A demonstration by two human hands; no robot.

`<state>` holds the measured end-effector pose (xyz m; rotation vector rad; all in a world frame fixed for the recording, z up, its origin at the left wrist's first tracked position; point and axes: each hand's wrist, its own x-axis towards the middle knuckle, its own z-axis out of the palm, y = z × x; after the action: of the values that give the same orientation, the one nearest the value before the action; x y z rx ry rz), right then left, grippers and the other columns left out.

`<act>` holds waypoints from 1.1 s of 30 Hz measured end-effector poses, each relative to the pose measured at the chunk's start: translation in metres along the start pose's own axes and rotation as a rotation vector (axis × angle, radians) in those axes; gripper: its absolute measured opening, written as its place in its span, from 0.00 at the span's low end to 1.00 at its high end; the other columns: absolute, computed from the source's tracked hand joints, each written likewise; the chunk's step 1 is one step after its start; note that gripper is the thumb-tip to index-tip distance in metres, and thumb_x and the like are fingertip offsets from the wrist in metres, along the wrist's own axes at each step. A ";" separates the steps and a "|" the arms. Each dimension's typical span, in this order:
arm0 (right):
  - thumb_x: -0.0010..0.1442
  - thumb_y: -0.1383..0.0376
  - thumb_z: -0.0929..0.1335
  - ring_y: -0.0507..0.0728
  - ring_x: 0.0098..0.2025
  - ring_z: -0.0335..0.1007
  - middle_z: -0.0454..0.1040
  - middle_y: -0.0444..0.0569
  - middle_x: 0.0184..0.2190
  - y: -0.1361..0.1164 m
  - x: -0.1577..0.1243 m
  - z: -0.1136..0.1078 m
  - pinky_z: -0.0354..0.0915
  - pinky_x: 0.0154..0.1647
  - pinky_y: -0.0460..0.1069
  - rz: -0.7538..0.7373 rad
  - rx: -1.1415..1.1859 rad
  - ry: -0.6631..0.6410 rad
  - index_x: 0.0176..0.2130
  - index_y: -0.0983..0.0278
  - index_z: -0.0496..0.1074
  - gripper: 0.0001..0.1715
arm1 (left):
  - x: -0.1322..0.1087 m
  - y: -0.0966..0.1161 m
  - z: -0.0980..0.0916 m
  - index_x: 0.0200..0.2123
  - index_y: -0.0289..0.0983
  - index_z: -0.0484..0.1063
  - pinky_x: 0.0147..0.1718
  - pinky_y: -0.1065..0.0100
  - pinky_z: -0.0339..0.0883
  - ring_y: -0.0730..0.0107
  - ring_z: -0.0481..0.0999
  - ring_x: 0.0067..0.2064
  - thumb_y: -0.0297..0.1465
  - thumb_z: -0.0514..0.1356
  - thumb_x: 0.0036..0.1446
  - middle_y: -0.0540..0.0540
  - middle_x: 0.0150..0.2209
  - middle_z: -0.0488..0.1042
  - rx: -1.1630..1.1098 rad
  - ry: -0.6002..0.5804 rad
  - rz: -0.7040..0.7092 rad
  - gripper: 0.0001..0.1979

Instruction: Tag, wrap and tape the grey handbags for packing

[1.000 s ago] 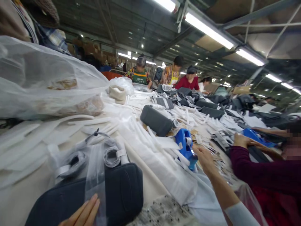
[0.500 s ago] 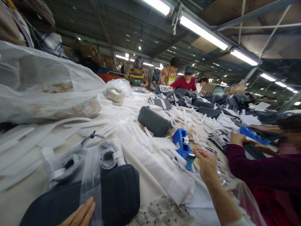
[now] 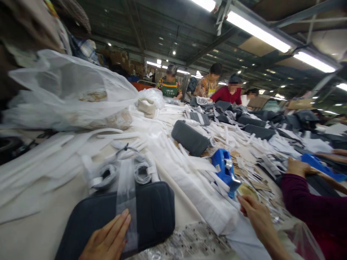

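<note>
My left hand (image 3: pixel 108 236) lies flat, fingers stretched out, on a dark grey padded case (image 3: pixel 151 213) at the lower left. Under its fingertips a translucent white strip (image 3: pixel 127 191) runs down over the case's front. Behind the case are coiled grey cables (image 3: pixel 142 172) with white wraps. My right hand (image 3: pixel 253 211) is closed in a pinch just in front of a blue tape dispenser (image 3: pixel 223 168), apart from its cutting edge. Whatever those fingers hold is too small or clear to make out. A yellowish round roll (image 3: pixel 248 191) shows behind them.
White foam strips (image 3: pixel 54 169) cover the table's left side. Another dark case (image 3: pixel 189 137) lies beyond the dispenser. A co-worker's purple sleeve (image 3: pixel 303 193) reaches in at right near a second blue dispenser (image 3: pixel 322 166). A large clear bag (image 3: pixel 81 94) stands at left.
The view has swung left, so things appear further right. My right hand has drawn slightly away from the dispenser's cutting edge. My left hand stays on the strip and case.
</note>
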<state>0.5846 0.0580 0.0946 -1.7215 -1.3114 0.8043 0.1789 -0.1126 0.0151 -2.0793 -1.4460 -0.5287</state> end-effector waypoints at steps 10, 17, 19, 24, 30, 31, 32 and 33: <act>0.63 0.65 0.59 0.51 0.23 0.67 0.73 0.43 0.23 -0.142 -0.098 0.112 0.58 0.24 0.44 -1.123 -0.619 -1.178 0.28 0.60 0.68 0.14 | 0.019 0.025 -0.028 0.53 0.29 0.65 0.47 0.63 0.60 0.63 0.66 0.53 0.21 0.48 0.56 0.41 0.54 0.69 -0.041 -0.201 -0.219 0.21; 0.57 0.71 0.64 0.56 0.28 0.74 0.78 0.52 0.26 -0.180 -0.098 0.223 0.54 0.23 0.45 -1.522 -1.117 -1.154 0.34 0.65 0.74 0.08 | 0.016 0.024 -0.025 0.55 0.29 0.62 0.46 0.63 0.60 0.63 0.65 0.55 0.22 0.49 0.55 0.40 0.56 0.67 -0.169 -0.281 -0.271 0.23; 0.55 0.71 0.65 0.58 0.29 0.74 0.78 0.54 0.26 -0.181 -0.099 0.238 0.55 0.23 0.45 -1.531 -1.153 -1.150 0.34 0.67 0.75 0.08 | 0.016 0.025 -0.023 0.56 0.28 0.61 0.47 0.63 0.60 0.61 0.64 0.55 0.22 0.49 0.54 0.38 0.56 0.66 -0.210 -0.319 -0.281 0.24; 0.51 0.67 0.70 0.58 0.30 0.74 0.77 0.52 0.25 -0.185 -0.104 0.256 0.57 0.24 0.45 -1.470 -1.176 -1.114 0.29 0.66 0.75 0.04 | 0.017 0.025 -0.022 0.57 0.27 0.59 0.46 0.61 0.60 0.59 0.64 0.55 0.21 0.49 0.53 0.36 0.55 0.67 -0.258 -0.370 -0.300 0.25; 0.42 0.59 0.76 0.60 0.29 0.73 0.76 0.51 0.25 -0.198 -0.084 0.268 0.57 0.23 0.45 -1.391 -1.131 -0.937 0.40 0.68 0.71 0.27 | 0.015 0.025 -0.020 0.57 0.27 0.59 0.48 0.62 0.58 0.61 0.63 0.56 0.20 0.49 0.54 0.37 0.55 0.67 -0.256 -0.366 -0.290 0.25; 0.46 0.60 0.75 0.60 0.29 0.73 0.75 0.52 0.26 -0.200 -0.081 0.266 0.57 0.24 0.46 -1.388 -1.112 -0.898 0.41 0.68 0.70 0.25 | 0.014 0.025 -0.020 0.57 0.28 0.59 0.48 0.62 0.58 0.61 0.62 0.57 0.20 0.49 0.54 0.37 0.55 0.66 -0.250 -0.363 -0.286 0.25; 0.50 0.62 0.73 0.60 0.30 0.73 0.75 0.52 0.27 -0.201 -0.079 0.263 0.58 0.25 0.46 -1.388 -1.088 -0.857 0.42 0.68 0.69 0.21 | 0.014 0.025 -0.021 0.57 0.28 0.59 0.48 0.62 0.58 0.62 0.63 0.56 0.20 0.49 0.54 0.37 0.55 0.66 -0.241 -0.358 -0.284 0.25; 0.55 0.65 0.70 0.60 0.33 0.73 0.75 0.53 0.30 -0.199 -0.078 0.258 0.59 0.27 0.46 -1.391 -1.062 -0.813 0.42 0.68 0.69 0.15 | 0.014 0.025 -0.021 0.57 0.28 0.59 0.48 0.62 0.58 0.61 0.63 0.56 0.20 0.49 0.55 0.37 0.55 0.66 -0.233 -0.354 -0.286 0.24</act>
<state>0.2545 0.0655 0.1506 -0.5036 -3.2357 -0.1876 0.2074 -0.1224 0.0343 -2.2412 -1.9890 -0.4726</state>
